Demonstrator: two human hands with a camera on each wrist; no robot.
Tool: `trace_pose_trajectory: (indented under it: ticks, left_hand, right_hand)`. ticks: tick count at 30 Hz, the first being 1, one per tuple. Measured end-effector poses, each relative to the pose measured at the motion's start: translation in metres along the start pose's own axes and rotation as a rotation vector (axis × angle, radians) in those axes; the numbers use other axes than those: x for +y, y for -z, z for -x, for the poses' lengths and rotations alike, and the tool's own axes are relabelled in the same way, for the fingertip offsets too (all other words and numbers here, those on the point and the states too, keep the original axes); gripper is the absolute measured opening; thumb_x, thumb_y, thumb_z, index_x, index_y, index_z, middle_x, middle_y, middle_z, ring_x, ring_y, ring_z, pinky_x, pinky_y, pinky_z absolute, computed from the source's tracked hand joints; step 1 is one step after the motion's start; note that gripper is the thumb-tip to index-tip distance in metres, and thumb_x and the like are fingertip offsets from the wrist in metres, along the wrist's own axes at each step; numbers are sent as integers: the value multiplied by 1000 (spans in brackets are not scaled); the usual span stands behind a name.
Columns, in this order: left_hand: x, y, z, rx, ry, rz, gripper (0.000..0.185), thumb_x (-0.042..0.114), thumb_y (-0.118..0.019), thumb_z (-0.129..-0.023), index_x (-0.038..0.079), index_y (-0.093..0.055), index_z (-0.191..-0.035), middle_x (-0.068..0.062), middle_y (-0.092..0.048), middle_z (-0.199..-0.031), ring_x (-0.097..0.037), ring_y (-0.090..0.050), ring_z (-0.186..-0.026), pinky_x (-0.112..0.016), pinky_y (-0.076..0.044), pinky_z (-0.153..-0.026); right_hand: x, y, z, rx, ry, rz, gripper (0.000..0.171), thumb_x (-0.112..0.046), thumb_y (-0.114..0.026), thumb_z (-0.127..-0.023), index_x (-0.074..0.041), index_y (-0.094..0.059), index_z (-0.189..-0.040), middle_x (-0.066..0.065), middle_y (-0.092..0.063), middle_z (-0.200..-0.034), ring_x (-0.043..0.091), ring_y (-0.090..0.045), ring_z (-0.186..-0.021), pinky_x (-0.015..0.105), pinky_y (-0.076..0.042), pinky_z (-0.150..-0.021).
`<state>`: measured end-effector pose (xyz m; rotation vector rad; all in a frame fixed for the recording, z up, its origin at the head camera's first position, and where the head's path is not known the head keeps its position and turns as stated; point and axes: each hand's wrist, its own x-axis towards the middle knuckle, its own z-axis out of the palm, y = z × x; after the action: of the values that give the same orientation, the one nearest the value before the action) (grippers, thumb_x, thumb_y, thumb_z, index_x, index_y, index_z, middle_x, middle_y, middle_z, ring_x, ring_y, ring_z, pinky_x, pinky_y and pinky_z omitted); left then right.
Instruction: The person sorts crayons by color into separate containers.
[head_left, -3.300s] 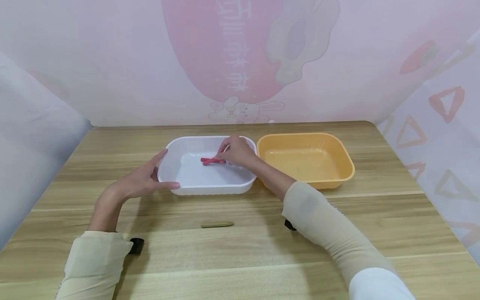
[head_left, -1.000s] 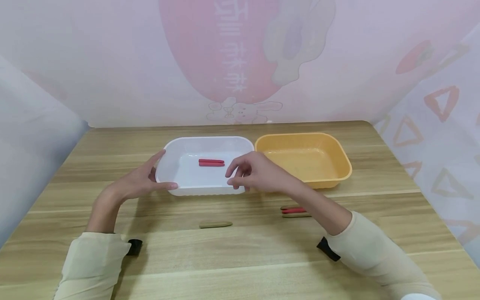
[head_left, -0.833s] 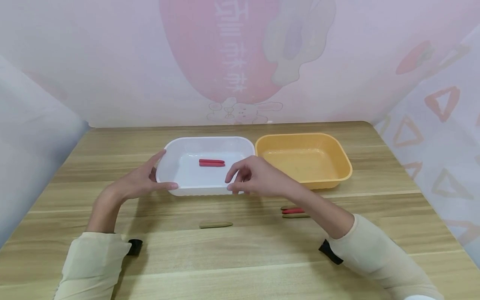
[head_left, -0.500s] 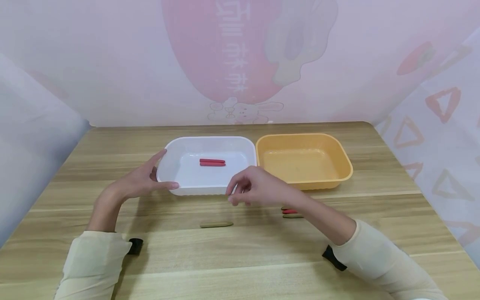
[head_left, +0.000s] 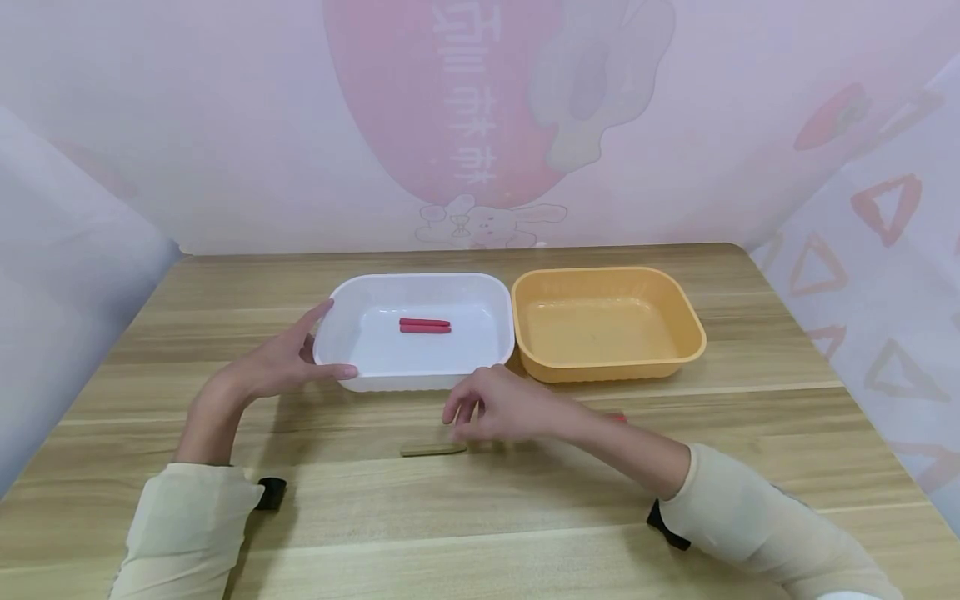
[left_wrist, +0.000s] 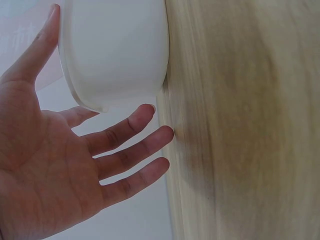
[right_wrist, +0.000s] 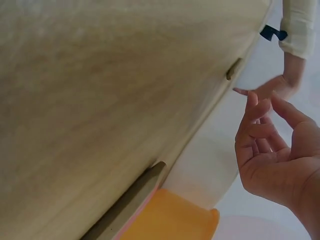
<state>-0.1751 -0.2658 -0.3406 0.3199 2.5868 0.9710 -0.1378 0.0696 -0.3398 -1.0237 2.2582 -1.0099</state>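
Note:
My left hand (head_left: 273,362) spans the left end of the white plastic basin (head_left: 420,382), thumb along the near rim and index finger at the far side. In the left wrist view its other fingers (left_wrist: 131,156) stretch out freely beside the basin. Two red crayon-like sticks (head_left: 424,326) lie side by side inside. My right hand (head_left: 502,406) hovers just in front of the basin with bent, relaxed fingers and nothing between them. Below its fingertips an olive stick (head_left: 432,450) with a pointed end lies on the table.
A yellow basin (head_left: 611,367) stands against the white one's right side. In front of it, a red stick (head_left: 618,417) shows behind my right forearm; the right wrist view has an olive stick (right_wrist: 127,202) beside it. A printed curtain (head_left: 247,150) closes off the back.
My right hand has come out of the white basin, passed its front rim and dropped toward the olive stick. The two red sticks, crossed before, now lie parallel. My left hand has stayed put.

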Motion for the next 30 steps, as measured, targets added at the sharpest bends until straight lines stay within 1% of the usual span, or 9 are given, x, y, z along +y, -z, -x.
trace_pose_trajectory:
  ticks: [4, 9, 11, 15, 18, 23, 27, 30]
  left_hand:
    - [-1, 0, -1, -1, -3, 0, 117, 37, -80, -92, 5, 5, -166, -27, -51, -132, -35, -58, -113, -40, -48, -84]
    - [-1, 0, -2, -5, -8, 14, 116, 35, -80, -92, 6, 5, -166, -26, -53, -130, -34, -58, -112, -38, -48, -83]
    - [-1, 0, -2, -6, -7, 22, 116, 35, -80, -92, 6, 5, -166, -26, -53, -130, -34, -58, -113, -39, -48, -84]
    - [-1, 0, -1, -6, -6, 17, 117, 36, -80, -92, 6, 5, -166, -26, -53, -130, -34, -57, -112, -39, -48, -84]
    - [0, 0, 0, -4, -2, 11, 118, 38, -80, -91, 6, 5, -166, -25, -53, -129, -34, -57, -111, -38, -48, -84]
    - [1, 0, 1, 0, 15, 8, 119, 41, -81, -90, 8, 4, -166, -24, -53, -130, -34, -57, -113, -39, -48, -86]
    - [0, 0, 0, 0, 9, -1, 118, 40, -81, -91, 6, 4, -166, -25, -53, -130, -34, -57, -111, -39, -47, -84]
    - [0, 0, -1, 0, -1, 0, 118, 38, -81, -91, 5, 5, -166, -26, -53, -129, -33, -57, -110, -38, -47, -83]
  right_hand:
    - [-1, -6, -3, 12, -55, 75, 10, -7, -78, -92, -4, -77, -101, -3, -73, -85, 4, -63, -71, 22, -52, -68]
    - [0, -13, -8, 7, -117, 154, 9, -13, -80, -92, -9, -77, -100, -8, -70, -83, 7, -61, -76, 25, -50, -72]
    - [1, -16, -10, 4, -126, 180, 11, -16, -81, -92, -9, -77, -99, -9, -69, -82, 7, -60, -78, 24, -49, -73]
    - [2, -19, -13, 0, -133, 235, 14, -20, -84, -89, -11, -76, -96, -9, -66, -80, 5, -58, -76, 23, -48, -71]
    - [4, -20, -16, -7, -146, 245, 18, -22, -87, -86, -12, -75, -95, -9, -64, -78, 5, -57, -75, 23, -47, -69]
    - [7, -21, -20, -21, -151, 220, 21, -18, -89, -84, -11, -71, -93, -6, -61, -75, 5, -55, -72, 22, -45, -67]
    - [8, -22, -23, -36, -132, 219, 21, -15, -90, -83, -13, -69, -84, -7, -60, -70, 4, -54, -68, 21, -44, -64]
    - [8, -22, -23, -39, -117, 235, 25, -14, -90, -82, -16, -66, -76, -9, -59, -66, 2, -53, -66, 19, -43, -61]
